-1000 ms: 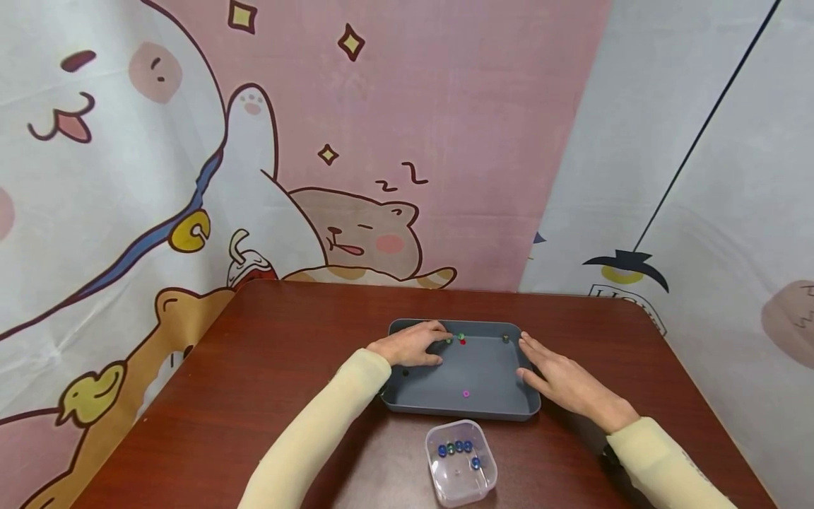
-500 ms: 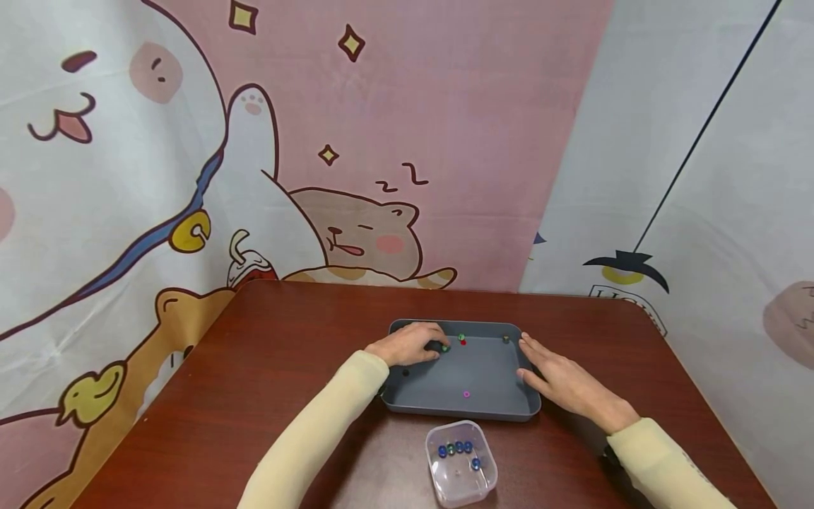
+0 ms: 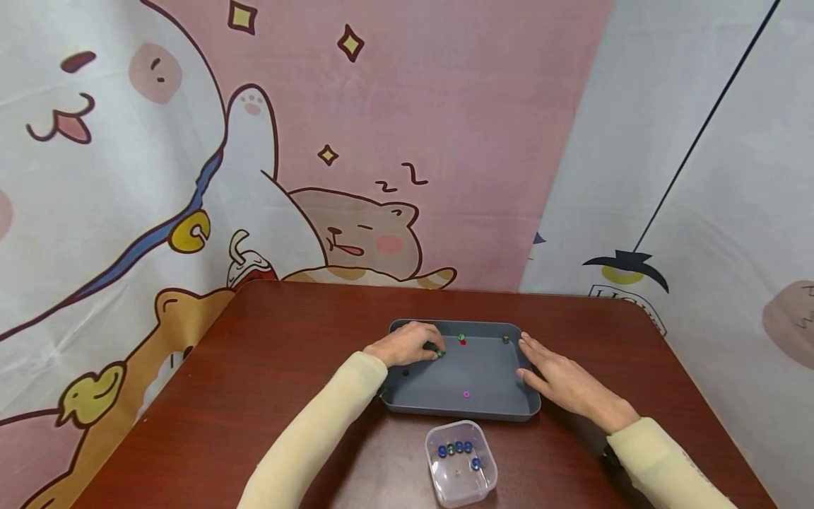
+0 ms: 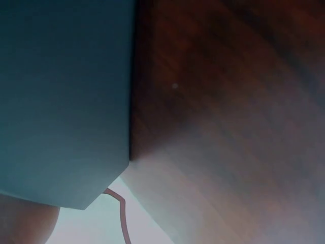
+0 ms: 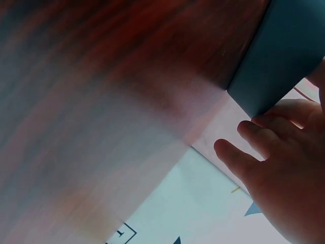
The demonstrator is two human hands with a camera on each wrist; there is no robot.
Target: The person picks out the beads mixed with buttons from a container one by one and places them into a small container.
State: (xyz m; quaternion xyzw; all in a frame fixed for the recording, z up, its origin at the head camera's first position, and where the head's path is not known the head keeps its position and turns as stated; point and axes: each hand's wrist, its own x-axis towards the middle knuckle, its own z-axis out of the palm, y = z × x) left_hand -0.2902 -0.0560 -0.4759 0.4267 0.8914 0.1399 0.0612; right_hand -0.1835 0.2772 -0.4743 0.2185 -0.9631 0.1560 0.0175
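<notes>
Left hand (image 3: 405,344) pinching a small green marble (image 3: 440,353) at ten o'clock in the grey tray (image 3: 499,375), right hand (image 3: 568,382) straight-fingered against its three-o'clock wall: a light, centred pinch and braced tray should best prevent rolling.

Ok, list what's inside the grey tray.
The left hand pinches a green piece. Toward the back, another green piece and a red one; far right, a brownish piece; at left, a dark one; nearer front, a pink ring. Anything beneath that hand is hidden.
</notes>
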